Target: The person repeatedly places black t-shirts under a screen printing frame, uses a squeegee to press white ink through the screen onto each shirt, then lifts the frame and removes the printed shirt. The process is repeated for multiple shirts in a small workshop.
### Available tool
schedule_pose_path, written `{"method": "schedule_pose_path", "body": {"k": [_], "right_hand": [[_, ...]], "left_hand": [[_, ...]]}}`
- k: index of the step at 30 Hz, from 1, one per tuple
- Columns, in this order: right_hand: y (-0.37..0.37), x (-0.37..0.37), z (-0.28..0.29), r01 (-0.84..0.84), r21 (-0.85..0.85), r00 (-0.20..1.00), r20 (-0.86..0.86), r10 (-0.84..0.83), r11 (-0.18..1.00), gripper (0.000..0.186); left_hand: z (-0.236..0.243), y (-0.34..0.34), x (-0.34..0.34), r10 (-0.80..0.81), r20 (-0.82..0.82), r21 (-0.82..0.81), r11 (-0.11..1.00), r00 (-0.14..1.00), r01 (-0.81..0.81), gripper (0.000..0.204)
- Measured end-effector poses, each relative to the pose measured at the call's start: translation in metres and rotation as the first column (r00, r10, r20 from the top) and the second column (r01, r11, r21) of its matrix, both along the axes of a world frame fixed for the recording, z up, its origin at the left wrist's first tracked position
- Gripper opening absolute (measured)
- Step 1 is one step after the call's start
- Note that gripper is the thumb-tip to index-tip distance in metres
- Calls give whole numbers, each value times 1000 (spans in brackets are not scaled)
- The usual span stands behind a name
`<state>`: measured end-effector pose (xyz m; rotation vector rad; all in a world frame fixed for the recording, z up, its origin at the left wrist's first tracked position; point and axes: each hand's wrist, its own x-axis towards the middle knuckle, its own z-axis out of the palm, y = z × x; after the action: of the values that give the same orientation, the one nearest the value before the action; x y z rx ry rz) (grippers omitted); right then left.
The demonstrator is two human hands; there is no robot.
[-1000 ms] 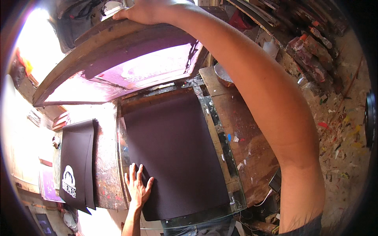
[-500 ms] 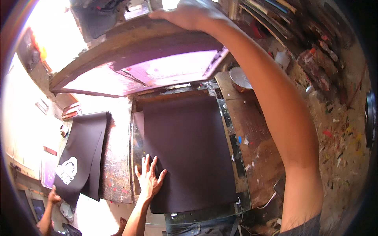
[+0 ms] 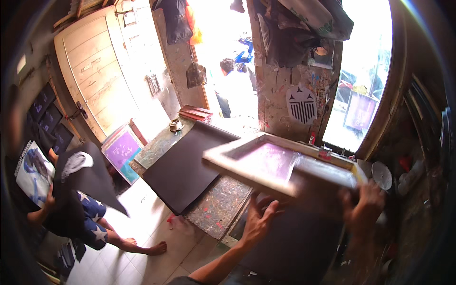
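A wooden-framed printing screen (image 3: pixel 247 175) with purple-tinted mesh hangs tilted low over a black sheet (image 3: pixel 294 237) on the board in front of me. My right hand (image 3: pixel 365 205), smeared by motion, grips the screen's near right corner. Just below the near wooden bar is my left hand (image 3: pixel 259 224), fingers apart and holding nothing; whether it touches the bar I cannot tell. The screen hides the far part of the sheet. Left of it, a plain black sheet (image 3: pixel 185 166) lies on a paint-stained table (image 3: pixel 221 202).
At the left a person (image 3: pixel 90 221) holds a black sheet with a white print (image 3: pixel 78 164). Coloured screens (image 3: pixel 121 152) lean near the wooden door (image 3: pixel 99 71). A small tin (image 3: pixel 175 125) and reddish blocks (image 3: pixel 195 113) sit on the table's far side. A pale bowl (image 3: pixel 381 175) is at right.
The screen has come down from its raised position with my right hand. My left hand has lifted off the black sheet. The other person has taken the printed sheet away; my view has swung up and left.
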<state>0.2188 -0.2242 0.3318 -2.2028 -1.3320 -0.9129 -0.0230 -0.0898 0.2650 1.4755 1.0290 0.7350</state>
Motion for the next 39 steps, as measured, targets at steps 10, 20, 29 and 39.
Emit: {"method": "schedule_pose_path", "body": {"k": [10, 20, 29, 39], "right_hand": [[-52, 6, -138, -403, -270, 788, -588, 182, 874, 32], [-45, 17, -114, -430, -402, 749, -659, 71, 809, 25], [30, 102, -150, -302, -314, 830, -551, 86, 900, 36], [23, 104, -185, -342, -281, 928, -251, 275, 897, 11]], "left_hand": [[-74, 8, -63, -585, -224, -334, 798, 780, 502, 43], [-51, 76, 53, -472, -760, 390, 220, 447, 894, 27], [-97, 162, 153, -371, -680, 625, 156, 632, 765, 17], [-111, 140, 135, -305, -590, 769, 69, 747, 635, 25]]}}
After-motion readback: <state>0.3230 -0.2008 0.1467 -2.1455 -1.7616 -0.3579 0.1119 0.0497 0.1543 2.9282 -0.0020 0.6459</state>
